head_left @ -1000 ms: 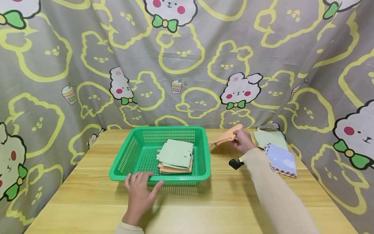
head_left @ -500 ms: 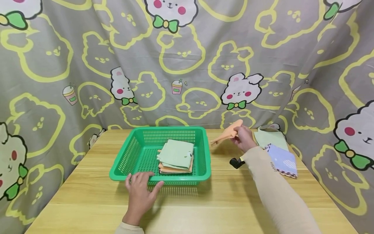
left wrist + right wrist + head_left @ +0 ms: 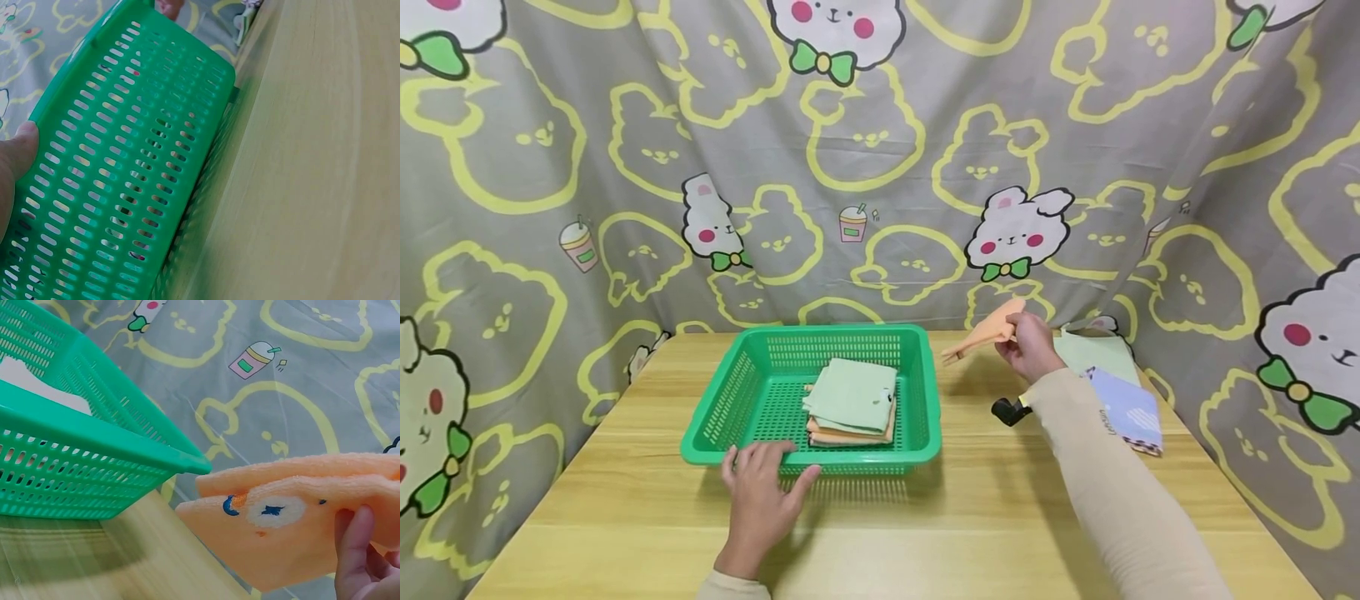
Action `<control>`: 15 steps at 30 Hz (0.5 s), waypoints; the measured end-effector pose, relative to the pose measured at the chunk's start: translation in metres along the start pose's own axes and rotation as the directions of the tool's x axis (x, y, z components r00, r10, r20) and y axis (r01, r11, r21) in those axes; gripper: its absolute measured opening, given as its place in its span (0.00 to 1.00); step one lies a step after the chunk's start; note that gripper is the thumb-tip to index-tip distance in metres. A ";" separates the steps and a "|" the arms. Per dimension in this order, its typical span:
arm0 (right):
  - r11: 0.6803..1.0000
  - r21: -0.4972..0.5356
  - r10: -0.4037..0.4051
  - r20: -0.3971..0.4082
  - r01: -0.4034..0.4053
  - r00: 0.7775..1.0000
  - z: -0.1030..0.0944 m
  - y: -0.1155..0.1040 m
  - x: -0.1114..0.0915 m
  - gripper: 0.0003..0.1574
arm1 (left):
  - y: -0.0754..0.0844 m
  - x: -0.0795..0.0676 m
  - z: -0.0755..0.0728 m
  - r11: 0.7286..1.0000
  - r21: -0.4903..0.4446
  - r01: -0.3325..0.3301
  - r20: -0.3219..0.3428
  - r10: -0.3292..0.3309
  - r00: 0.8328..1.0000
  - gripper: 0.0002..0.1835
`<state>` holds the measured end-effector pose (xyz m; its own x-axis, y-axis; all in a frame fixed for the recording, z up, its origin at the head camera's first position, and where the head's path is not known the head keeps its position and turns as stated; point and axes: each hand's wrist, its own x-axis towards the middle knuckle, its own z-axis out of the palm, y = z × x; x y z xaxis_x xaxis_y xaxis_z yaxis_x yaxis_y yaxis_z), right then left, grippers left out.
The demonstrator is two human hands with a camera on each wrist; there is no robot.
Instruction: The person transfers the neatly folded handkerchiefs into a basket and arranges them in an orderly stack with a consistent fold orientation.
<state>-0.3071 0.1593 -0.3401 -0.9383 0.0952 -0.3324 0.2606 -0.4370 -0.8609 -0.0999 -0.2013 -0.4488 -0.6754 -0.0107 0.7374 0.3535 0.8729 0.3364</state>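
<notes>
In the head view, a green plastic basket (image 3: 722,457) stands on the wooden table. My left hand (image 3: 763,492) grips its front rim, fingers over the edge and thumb (image 3: 25,144) against the outside wall. Inside the basket, a folded pale green towel (image 3: 852,396) lies on top of folded orange ones (image 3: 850,435). My right hand (image 3: 1032,346) pinches a folded orange towel (image 3: 269,531) with an embroidered patch. It holds this towel above the table, just right of the basket.
At the table's right side lie a folded pale green towel (image 3: 1097,354) and a blue patterned towel (image 3: 1123,408) overlapping it. A small black object (image 3: 1009,411) shows beside the right sleeve. A patterned grey curtain (image 3: 895,167) hangs behind the table (image 3: 895,542).
My right hand has risen slightly and shifted a little right with the orange towel, which has moved up from the table. The left hand and basket stay put.
</notes>
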 end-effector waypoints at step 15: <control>0.999 0.045 -0.031 -0.011 0.031 0.999 0.005 -0.010 -0.004 0.09 | 0.000 -0.001 -0.002 1.000 0.001 -0.001 -0.002 0.001 1.000 0.25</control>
<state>-0.3068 0.1587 -0.3282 -0.9432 0.1187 -0.3103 0.2209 -0.4736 -0.8526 -0.0985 -0.2023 -0.4482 -0.6738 -0.0105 0.7388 0.3540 0.8731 0.3352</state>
